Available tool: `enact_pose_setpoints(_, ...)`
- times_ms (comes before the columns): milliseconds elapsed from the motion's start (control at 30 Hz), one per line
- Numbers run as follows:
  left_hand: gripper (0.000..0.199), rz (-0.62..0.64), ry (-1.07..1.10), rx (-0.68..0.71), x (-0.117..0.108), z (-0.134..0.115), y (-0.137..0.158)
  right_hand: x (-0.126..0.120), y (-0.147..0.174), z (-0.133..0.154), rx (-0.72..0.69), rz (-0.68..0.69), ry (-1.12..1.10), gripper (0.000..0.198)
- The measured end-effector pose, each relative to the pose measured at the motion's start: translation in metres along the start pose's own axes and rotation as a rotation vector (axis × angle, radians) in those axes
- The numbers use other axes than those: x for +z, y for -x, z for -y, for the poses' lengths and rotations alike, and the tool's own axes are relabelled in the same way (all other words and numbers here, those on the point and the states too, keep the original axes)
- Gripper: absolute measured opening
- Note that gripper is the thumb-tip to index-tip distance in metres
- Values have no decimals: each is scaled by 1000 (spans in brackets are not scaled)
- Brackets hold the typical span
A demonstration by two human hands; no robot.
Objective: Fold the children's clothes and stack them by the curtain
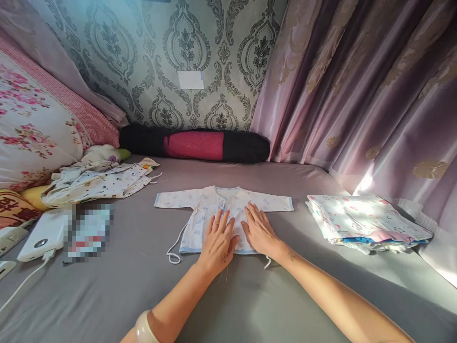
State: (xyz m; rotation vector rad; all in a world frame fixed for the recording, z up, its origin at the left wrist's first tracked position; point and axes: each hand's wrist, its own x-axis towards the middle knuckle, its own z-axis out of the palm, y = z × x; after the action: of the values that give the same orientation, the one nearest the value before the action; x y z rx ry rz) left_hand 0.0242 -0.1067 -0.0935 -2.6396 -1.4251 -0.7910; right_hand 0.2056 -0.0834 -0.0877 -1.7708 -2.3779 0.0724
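Observation:
A small white baby shirt with pale blue trim and a faint blue print lies spread on the grey bed sheet, both sleeves stretched out sideways. White tie strings trail from its lower left and lower right. My left hand rests flat on the front of the shirt, left of its middle, with fingers extended. On the right half lies my right hand, also flat, its fingers slightly spread. Neither hand grips the cloth. The two hands cover much of the shirt's front.
Folded printed cloths are stacked at right by the curtain. At left lie a rumpled printed garment, a white power bank with a cable, and a blurred-out object. A black and red bolster-shaped bag lines the wall.

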Motion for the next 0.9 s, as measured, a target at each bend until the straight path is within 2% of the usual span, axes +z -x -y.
enact_pose_setpoints(200,51,202,-25,-7,14,7,7,9,17,6,34,57,90,61)
enact_pose_setpoints(333,50,247,-31,-37,6,5,4,-2,30,11,27,57,128,59)
enact_pose_setpoints(400,47,243,-34,-54,0,2,0,-13,30,14,9,43,134,51)
enact_pose_setpoints(500,45,217,-45,-83,-2,-1,-5,-23,15,14,-8,15,103,43)
enact_pose_setpoints(600,55,219,-57,-80,5,0,-3,-18,-9,11,-33,-12,57,44)
enact_pose_setpoints(767,60,287,-88,-77,15,2,1,7,-41,4,2,132,-13,56)
enact_pose_setpoints(900,61,298,-106,-87,15,0,1,13,-65,0,49,203,-55,60)
